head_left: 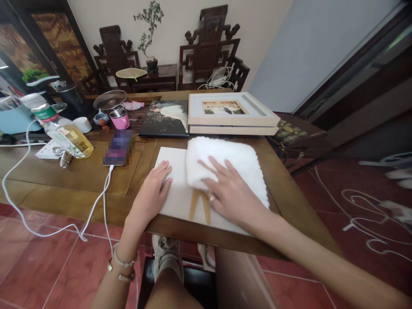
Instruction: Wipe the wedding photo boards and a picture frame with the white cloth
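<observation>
Looks partway: white cloth on pale board's 1 o'clock side, 9 o'clock side cloth-free.
My right hand spread on cloth; left hand loosely spread, board's 9 o'clock edge; tan strips at 6.

— Here's your desk, brown wood with a satin sheen!
— And along its near edge, your pale board looks smooth and matt, under white cloth, fluffy, thick-piled!
— What's at your far edge?
— A matt, smooth-sided pale frame! Towards the desk's left end, your bottle shows clear, shiny plastic!
</observation>
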Demonstrator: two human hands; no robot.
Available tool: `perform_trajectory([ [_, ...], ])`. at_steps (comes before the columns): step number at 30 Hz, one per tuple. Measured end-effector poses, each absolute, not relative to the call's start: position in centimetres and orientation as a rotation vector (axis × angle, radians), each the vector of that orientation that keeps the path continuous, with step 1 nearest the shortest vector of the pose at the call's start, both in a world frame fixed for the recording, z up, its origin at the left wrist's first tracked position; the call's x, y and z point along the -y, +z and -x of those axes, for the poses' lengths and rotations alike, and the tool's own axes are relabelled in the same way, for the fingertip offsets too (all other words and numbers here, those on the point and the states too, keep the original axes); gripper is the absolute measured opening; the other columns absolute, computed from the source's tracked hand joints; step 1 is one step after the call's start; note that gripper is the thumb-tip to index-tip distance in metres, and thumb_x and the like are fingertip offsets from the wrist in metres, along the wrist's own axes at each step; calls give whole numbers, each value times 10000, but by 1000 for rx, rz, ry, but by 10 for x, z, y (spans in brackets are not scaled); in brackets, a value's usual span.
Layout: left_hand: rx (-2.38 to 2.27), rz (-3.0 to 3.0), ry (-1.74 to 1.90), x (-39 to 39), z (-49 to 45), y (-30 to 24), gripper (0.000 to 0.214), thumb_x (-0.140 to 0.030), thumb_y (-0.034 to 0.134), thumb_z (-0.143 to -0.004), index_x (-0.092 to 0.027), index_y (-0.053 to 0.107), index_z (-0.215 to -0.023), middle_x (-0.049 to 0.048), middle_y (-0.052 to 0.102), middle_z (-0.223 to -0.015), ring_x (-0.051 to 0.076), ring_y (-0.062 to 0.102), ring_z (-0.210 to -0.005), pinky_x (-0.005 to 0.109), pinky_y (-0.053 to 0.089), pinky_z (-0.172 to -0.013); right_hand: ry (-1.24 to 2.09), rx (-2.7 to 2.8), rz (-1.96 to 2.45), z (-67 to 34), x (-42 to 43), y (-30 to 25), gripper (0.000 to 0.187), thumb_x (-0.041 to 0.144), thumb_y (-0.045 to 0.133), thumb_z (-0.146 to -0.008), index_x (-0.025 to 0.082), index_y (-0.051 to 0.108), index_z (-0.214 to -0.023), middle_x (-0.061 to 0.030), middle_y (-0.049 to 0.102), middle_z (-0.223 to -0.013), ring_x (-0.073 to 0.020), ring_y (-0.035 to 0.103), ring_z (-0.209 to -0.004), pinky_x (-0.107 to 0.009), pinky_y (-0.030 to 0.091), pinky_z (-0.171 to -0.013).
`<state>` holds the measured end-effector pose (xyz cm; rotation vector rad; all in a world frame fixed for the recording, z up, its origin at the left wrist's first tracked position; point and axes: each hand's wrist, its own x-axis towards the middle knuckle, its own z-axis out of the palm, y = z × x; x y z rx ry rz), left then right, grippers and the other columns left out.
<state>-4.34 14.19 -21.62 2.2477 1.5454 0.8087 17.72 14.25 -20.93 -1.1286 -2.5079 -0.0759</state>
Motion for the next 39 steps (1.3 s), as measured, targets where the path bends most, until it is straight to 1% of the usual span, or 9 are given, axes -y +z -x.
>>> perform_trajectory([
  [4, -1557, -2258, 806, -144, 44, -210, 358, -183, 430, -937, -86, 570, -1252, 174, 494, -1415, 241, 402, -1367, 463, 321, -1143, 47, 2438, 911, -174, -80, -206, 222, 61, 516, -716, 190, 684, -782, -152, 459, -1441, -377, 295, -1382, -655, 276, -1068],
  [8, -1551, -2278, 805, -143, 46, -206, 353, -175, 426, -937, -95, 569, -1250, 173, 499, -1412, 242, 407, -1364, 470, 325, -1139, 50, 2430, 812, -179, -61, -202, 228, 36, 475, -723, 199, 614, -645, -102, 442, -1462, -323, 317, -1381, -593, 315, -1081],
  [14, -1571, -2314, 741, -145, 34, -215, 350, -162, 404, -944, -115, 540, -1263, 185, 458, -1442, 270, 350, -1394, 510, 317, -1129, -6, 2560, 957, -203, -120, -208, 227, 98, 499, -781, 202, 686, -857, -109, 461, -1442, -341, 343, -1365, -614, 323, -1070],
  [18, -1555, -2339, 680, -145, 27, -218, 344, -146, 386, -946, -110, 528, -1257, 194, 443, -1450, 281, 329, -1402, 523, 307, -1127, -38, 2582, 1073, -203, -166, -208, 262, 127, 445, -864, 157, 675, -984, -138, 471, -1434, -332, 335, -1372, -577, 332, -1079],
  [21, -1543, -2328, 714, -148, 26, -222, 340, -149, 406, -939, -117, 535, -1252, 186, 445, -1451, 278, 334, -1400, 508, 310, -1128, -31, 2556, 1188, -192, -182, -206, 284, 133, 451, -879, 132, 657, -1073, -159, 478, -1425, -356, 330, -1371, -600, 322, -1072],
  [28, -1543, -2289, 796, -155, 26, -224, 378, -148, 414, -924, -88, 535, -1277, 199, 467, -1430, 269, 361, -1388, 491, 309, -1136, 81, 2552, 974, -173, -108, -209, 268, 84, 590, -705, 196, 701, -922, -150, 463, -1438, -397, 273, -1385, -672, 242, -1075],
  [31, -1537, -2285, 764, -154, 28, -218, 419, -97, 394, -901, -108, 516, -1302, 186, 437, -1457, 262, 334, -1402, 514, 296, -1136, 124, 2536, 901, -175, -71, -204, 202, 91, 624, -671, 208, 693, -821, -134, 404, -1481, -384, 248, -1397, -649, 238, -1092],
  [36, -1526, -2288, 745, -149, 30, -215, 404, -126, 381, -926, -108, 507, -1309, 189, 424, -1465, 256, 318, -1411, 513, 278, -1144, 224, 2598, 890, -186, -86, -190, 226, 134, 572, -751, 255, 703, -890, -60, 475, -1440, -320, 344, -1371, -603, 329, -1072],
  [39, -1523, -2300, 762, -149, 29, -220, 383, -179, 384, -950, -126, 500, -1312, 176, 430, -1465, 255, 321, -1409, 521, 274, -1143, 149, 2621, 983, -188, -132, -191, 273, 134, 509, -830, 237, 704, -991, -72, 493, -1424, -313, 344, -1372, -594, 316, -1084],
])
